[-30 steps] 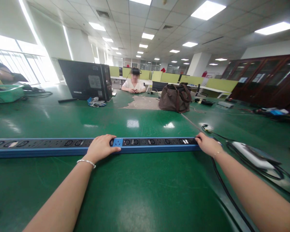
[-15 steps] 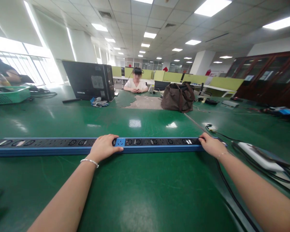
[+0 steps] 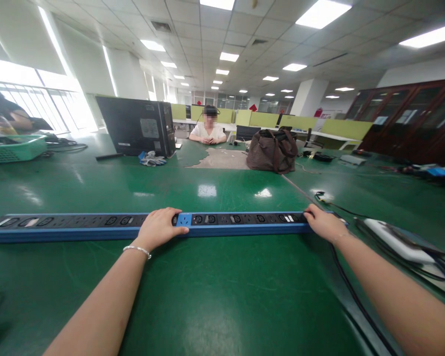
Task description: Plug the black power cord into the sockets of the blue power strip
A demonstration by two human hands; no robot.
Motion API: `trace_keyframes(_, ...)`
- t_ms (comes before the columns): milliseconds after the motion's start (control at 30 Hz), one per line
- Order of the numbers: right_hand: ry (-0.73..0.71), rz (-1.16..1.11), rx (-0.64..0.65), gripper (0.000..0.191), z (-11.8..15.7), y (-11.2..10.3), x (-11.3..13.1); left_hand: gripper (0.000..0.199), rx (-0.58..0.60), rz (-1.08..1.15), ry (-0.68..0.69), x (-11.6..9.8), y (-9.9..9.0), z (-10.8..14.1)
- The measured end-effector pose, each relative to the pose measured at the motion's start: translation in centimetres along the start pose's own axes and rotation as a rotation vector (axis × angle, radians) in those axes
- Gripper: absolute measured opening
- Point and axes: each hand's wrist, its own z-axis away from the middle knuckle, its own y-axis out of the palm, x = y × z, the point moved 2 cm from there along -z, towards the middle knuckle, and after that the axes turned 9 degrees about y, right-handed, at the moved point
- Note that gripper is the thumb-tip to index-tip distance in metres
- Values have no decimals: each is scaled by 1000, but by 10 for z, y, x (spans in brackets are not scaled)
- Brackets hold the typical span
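A long blue power strip [image 3: 230, 230] with black sockets lies crosswise on the green table [image 3: 222, 291], its left end reaching the picture's edge. My left hand [image 3: 159, 225] is wrapped over it near the middle, just left of a bright blue socket [image 3: 185, 219]. Thumb on the near side and fingers on the far side, that hand grips the strip. Towards the right end my right hand [image 3: 324, 222] holds it, fingers curled at its top; the fingertips are partly hidden. A black cable [image 3: 350, 287] runs down beneath my right forearm.
To the right lies a white device [image 3: 396, 240] with coiled cables. Farther back are a black computer case [image 3: 133, 123], gloves [image 3: 152, 158] and a brown bag [image 3: 272, 151]. A green basket [image 3: 15, 148] stands at left. A person [image 3: 207, 131] sits across the table; another is partly visible at far left.
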Motion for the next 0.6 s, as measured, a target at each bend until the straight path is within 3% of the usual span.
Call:
trace_keyframes(433, 48, -163, -44, 36, -4, 10, -8, 71, 3, 3, -1, 1, 1, 0)
trace_keyframes(600, 21, -334, -142, 32, -12, -4, -16, 69, 4, 15, 5, 0, -1, 0)
